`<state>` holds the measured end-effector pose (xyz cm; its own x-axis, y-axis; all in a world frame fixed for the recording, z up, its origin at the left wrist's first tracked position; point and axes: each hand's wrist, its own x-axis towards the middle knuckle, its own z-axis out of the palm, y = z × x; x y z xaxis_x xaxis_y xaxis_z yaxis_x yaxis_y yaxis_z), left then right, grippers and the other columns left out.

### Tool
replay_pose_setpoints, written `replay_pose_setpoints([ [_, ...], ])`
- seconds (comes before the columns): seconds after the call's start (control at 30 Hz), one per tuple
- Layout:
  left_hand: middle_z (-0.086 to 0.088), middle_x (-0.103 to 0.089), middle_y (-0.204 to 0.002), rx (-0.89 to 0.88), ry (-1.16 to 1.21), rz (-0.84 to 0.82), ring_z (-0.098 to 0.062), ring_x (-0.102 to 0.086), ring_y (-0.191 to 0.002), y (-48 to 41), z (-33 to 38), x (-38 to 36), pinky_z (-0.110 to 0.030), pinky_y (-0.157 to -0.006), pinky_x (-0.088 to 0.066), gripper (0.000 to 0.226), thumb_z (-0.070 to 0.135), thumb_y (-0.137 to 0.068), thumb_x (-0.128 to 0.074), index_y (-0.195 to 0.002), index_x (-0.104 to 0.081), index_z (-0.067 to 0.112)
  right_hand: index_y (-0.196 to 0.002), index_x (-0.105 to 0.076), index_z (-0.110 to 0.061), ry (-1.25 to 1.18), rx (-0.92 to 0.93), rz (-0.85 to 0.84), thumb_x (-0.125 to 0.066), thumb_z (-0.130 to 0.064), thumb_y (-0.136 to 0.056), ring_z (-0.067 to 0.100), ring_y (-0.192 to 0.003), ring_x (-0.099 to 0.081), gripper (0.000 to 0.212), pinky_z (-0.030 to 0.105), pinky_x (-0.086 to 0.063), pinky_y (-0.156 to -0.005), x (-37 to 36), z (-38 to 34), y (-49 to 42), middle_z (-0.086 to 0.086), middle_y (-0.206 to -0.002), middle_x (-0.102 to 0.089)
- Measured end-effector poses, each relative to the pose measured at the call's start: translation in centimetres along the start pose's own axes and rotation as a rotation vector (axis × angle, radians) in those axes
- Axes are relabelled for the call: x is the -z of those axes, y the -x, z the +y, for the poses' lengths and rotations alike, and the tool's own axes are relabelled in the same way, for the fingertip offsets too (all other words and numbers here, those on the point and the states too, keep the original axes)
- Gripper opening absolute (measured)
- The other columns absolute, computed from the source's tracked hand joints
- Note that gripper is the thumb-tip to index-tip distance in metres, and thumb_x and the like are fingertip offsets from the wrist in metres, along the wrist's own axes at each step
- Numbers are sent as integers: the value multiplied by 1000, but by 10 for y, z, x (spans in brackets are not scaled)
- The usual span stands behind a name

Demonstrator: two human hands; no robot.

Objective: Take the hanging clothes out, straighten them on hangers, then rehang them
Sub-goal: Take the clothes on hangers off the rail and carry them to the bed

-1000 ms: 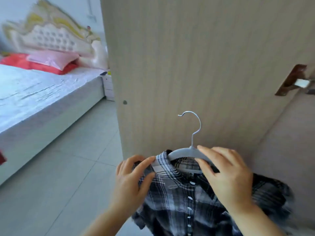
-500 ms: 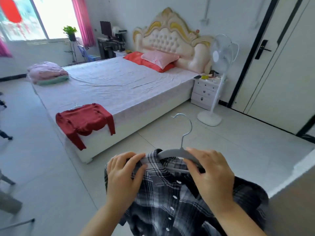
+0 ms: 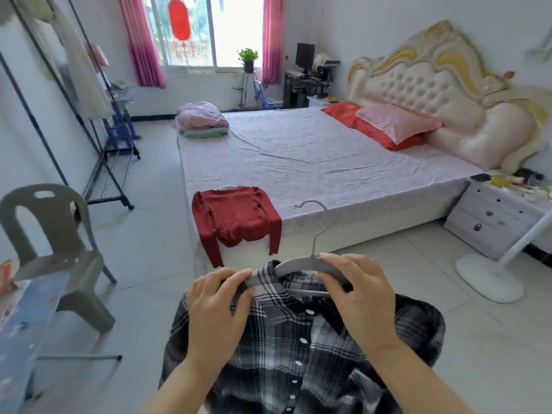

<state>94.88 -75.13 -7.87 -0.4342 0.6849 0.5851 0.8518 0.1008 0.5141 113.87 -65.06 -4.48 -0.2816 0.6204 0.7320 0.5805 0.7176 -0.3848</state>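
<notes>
Holding a plaid shirt [image 3: 286, 348] on a grey hanger [image 3: 298, 262] low in front, above the tiled floor [image 3: 155, 234], short of the bed [image 3: 313, 156]. Pinching hanger end and collar with the left hand [image 3: 215, 312] — fingers curled tight. Gripping the other arm with the right hand [image 3: 361, 303], hook pointing toward the bed. Beyond, draped over the bed's corner — a red sweater [image 3: 236, 216] on its own hanger.

Plaid shirt [image 3: 298, 339]: lower part cut off by bottom edge, as are both forearms. Grey hanger [image 3: 301, 262]: arm ends hidden under collar, left hand [image 3: 215, 312], right hand [image 3: 361, 303]. Red sweater [image 3: 236, 213] on bed [image 3: 313, 156]: own hanger hidden but for wire hook. Fan [image 3: 490, 279], near right: head cut off by right edge. Bench [image 3: 21, 318], near left: blurred, cut by left edge. Nightstand [image 3: 493, 216] clutter and far desk [image 3: 307, 82] items too small to tell.
</notes>
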Motion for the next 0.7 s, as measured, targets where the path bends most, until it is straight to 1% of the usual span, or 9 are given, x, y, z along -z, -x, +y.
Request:
replay_pose_setpoints([
  [0.07, 0, -64, -97, 64, -40, 5, -24, -58, -89, -25, -13, -18, -25, -85, -30, 29, 14, -74, -77, -102, -70, 18, -98, -72, -22, -47, 31, -19, -82, -21, -65, 17, -76, -60, 34, 18, -43, -71, -34, 16, -28, -5, -84, -66],
  [0.17, -1, -65, -95, 130, -68, 27, -26, -60, -87, -70, -25, -42, -35, -82, -36, 32, 9, -70, -79, -100, -71, 17, -97, -72, -24, -108, 56, -47, -83, -21, -64, 16, -76, -59, 35, 17, -43, -70, -79, 39, -75, -7, -84, -66],
  [0.23, 0, -65, -95, 136, -85, 54, -26, -60, -87, -100, -35, -58, -36, -82, -36, 33, 9, -69, -79, -100, -71, 17, -98, -71, -26, -142, 68, -62, -83, -21, -64, 15, -77, -59, 36, 14, -44, -68, -107, 52, -106, -8, -85, -66],
  [0.3, 1, -65, -95, 155, -89, 63, -24, -60, -89, -131, -48, -73, -35, -83, -35, 32, 11, -71, -78, -101, -71, 17, -98, -72, -26, -188, 67, -97, -84, -20, -64, 16, -78, -60, 36, 21, -49, -67, -136, 64, -137, -8, -86, -66],
  [0.37, 1, -65, -96, 185, -87, 64, -24, -60, -90, -157, -63, -88, -36, -84, -35, 32, 11, -72, -77, -102, -71, 17, -98, -72, -26, -228, 67, -134, -82, -20, -66, 16, -79, -60, 35, 23, -50, -66, -165, 74, -163, -7, -85, -66],
  [0.47, 0, -65, -94, 178, -90, 70, -25, -60, -88, -195, -94, -112, -37, -82, -37, 34, 8, -70, -79, -102, -70, 16, -98, -71, -29, -242, 43, -158, -82, -20, -66, 8, -78, -55, 34, 16, -44, -65, -214, 87, -194, -11, -84, -63],
  [0.6, 2, -64, -94, 196, -96, 59, -21, -59, -88, -249, -146, -149, -37, -84, -35, 35, 10, -70, -79, -103, -70, 18, -98, -72, -28, -267, 33, -199, -81, -20, -67, 12, -80, -57, 33, 20, -43, -69, -287, 106, -237, -10, -85, -64],
  [0.7, 3, -64, -96, 183, -86, 24, -19, -59, -89, -293, -190, -177, -41, -83, -40, 36, 11, -70, -79, -105, -70, 18, -98, -72, -28, -251, 15, -216, -81, -18, -67, 17, -81, -58, 34, 21, -44, -68, -349, 119, -268, -8, -85, -65],
])
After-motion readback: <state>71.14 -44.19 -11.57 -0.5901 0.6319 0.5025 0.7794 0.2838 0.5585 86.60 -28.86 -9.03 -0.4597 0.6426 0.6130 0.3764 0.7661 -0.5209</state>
